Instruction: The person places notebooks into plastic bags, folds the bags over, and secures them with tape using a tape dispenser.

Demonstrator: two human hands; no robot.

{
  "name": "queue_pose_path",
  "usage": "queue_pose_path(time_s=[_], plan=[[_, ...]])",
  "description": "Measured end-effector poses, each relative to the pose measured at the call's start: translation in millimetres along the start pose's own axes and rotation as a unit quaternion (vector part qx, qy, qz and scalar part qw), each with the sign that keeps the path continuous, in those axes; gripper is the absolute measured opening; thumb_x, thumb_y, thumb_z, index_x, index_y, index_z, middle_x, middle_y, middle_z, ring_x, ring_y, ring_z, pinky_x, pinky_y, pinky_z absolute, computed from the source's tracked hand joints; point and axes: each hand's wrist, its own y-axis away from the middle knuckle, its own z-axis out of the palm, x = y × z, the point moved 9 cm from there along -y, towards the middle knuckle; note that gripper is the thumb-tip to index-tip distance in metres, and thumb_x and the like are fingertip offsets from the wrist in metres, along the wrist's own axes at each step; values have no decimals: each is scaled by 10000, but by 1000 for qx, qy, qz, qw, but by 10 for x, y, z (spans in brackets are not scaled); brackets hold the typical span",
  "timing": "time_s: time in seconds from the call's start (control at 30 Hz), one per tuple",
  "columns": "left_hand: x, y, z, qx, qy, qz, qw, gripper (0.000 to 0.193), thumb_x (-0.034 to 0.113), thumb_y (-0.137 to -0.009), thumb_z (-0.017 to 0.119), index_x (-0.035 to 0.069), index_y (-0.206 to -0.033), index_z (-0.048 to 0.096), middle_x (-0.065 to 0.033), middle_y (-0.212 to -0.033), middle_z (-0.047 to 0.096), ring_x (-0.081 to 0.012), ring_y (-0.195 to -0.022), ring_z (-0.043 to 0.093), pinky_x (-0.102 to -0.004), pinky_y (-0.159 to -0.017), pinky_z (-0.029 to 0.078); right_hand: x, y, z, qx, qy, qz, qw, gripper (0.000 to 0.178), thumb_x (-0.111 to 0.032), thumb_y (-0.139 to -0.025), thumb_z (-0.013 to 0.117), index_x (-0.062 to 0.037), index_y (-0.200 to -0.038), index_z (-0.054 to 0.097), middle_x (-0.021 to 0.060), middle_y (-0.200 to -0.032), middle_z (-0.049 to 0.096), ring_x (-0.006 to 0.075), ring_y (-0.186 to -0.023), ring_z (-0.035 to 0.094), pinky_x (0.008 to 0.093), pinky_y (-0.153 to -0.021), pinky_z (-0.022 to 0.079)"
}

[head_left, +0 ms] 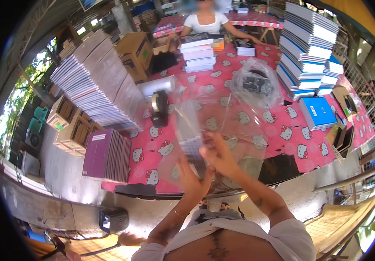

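Head view: the clear, glossy plastic film (245, 126) lies around and beside a slim stack of grey-white-edged books (192, 147) at the near middle of the pink table cover (215, 75) with white cat faces. The left hand (195, 179) cups the stack's near end with fingers spread along it; the right hand (219, 156) has its fingers bent close together at the stack's right side, apparently pinching film, though blur leaves me unable to tell exactly what it grips. This bundle looks partly wrapped: film spreads loose to the right, and no closed seam can be made out. Farther right, a black-patterned bundle (257, 83) sits inside crumpled clear plastic, perhaps further along. Much seems left: the tall leaning stack of pale-covered books (98, 82) on the left, the purple-covered book stack (107, 155) near left, and the high blue-and-white book stack (307, 50) far right show no obvious film, though thin film could escape notice. The black tape dispenser (159, 108) stands left of the hands, touched by neither. As for writing, the purple cover and the bright blue book (318, 112) on the right bear small labels, and the brown cardboard boxes (68, 114) far left carry green marks; none is legible.
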Motion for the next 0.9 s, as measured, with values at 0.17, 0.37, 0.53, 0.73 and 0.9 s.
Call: queue_pose_path(time_s=[0.17,0.37,0.53,0.73,0.9], plan=[[-474,-342,-455,131,14,-104,986,794,195,-758,822,-84,-1355,378,-192,-1245,513,-286,-1124,524,-399,-951,444,868,-906,129,-51,-305,82,948,768,-346,-858,785,-24,-1442,406,141,-1429,464,272,-1301,460,398,-1068,408],[-944,-877,-486,-69,432,-160,885,696,-53,-696,720,-5,-1335,448,-107,-1125,631,-190,-993,637,-305,-862,514,845,-806,47,-19,-338,72,938,861,-115,-750,860,-33,-1468,390,74,-1343,519,203,-1221,523,365,-1036,442],[-1246,-920,240,-246,463,-244,816,805,-128,-715,714,1,-1439,387,-134,-1255,584,-209,-1131,603,-307,-896,529,501,-238,-631,84,-215,-2,973,997,-146,-705,886,-27,-1512,312,109,-1360,488,229,-1205,536,365,-1015,460],[-1755,-1436,579,-196,591,-161,766,759,229,-920,674,45,-1554,299,-119,-1407,503,-203,-1231,544,-313,-933,506,-180,-49,-1074,175,-65,-122,975,1005,-331,-729,876,-34,-1510,317,118,-1348,512,266,-1274,488,468,-1080,405],[-3768,-1959,148,-81,122,-339,929,339,269,-878,732,40,-1127,725,-50,-793,682,-154,-747,627,-330,-698,511,-1937,-335,-245,86,460,-296,833,797,-422,-748,819,-72,-1394,511,120,-1245,583,293,-1250,508,476,-1065,358]])
